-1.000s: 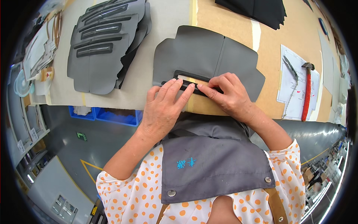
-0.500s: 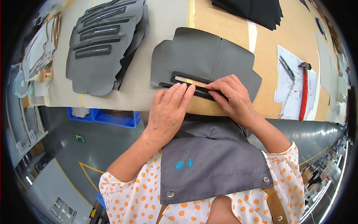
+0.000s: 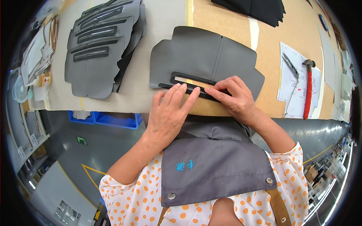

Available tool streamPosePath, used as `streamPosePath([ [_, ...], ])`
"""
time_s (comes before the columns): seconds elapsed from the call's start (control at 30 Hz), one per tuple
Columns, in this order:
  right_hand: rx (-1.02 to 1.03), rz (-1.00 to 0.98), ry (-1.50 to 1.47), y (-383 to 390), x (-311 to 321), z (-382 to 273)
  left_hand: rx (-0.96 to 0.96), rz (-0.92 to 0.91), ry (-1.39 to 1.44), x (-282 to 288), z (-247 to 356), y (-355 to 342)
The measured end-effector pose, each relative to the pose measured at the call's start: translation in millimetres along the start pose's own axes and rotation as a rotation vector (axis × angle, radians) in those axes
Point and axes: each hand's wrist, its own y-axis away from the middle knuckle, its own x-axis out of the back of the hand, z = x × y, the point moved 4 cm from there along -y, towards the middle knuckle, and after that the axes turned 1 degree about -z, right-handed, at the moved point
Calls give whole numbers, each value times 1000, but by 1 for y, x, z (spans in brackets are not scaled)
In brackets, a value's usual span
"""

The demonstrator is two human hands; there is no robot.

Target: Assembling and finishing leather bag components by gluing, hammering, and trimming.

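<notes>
A dark grey sheet-material panel (image 3: 196, 49) lies before me, with a long slot framed in black near its near edge. My left hand (image 3: 167, 113) rests at that edge, fingers outstretched and slightly apart, fingertips down on a black strip (image 3: 206, 95) just below the slot. On the right, my right hand (image 3: 238, 98) is closed at the same strip. Its thumb points left, close to my left index fingertip, and its other fingers are curled over the slot's right end. The hands cover parts of the strip and the slot frame.
Similar grey panels (image 3: 94, 75) with black-framed slots lie overlapped at left. Black pieces (image 3: 250, 9) sit at the far side. At right, a red-handled hammer (image 3: 308, 90) and a slim metal tool (image 3: 290, 64) lie on paper. Blue bins (image 3: 117, 121) stand below the table edge.
My right thumb has slid left along the strip, toward my left hand. The left index finger has spread away from its neighbouring fingers. The view has shifted slightly.
</notes>
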Motion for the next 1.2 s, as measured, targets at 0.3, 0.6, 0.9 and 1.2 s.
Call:
streamPosePath([
  [0.3,103,-17,132,0,0,-6,-43,17,0,-6,13,-6],
  [0.6,-90,72,-61,5,1,3,-61,-30,-153,-7,22,-4],
  [0.9,-65,17,-51,8,4,3,-40,-40,-134,-6,22,-5],
  [1.2,88,-31,78,9,5,1,-18,-43,-119,-8,22,-3],
])
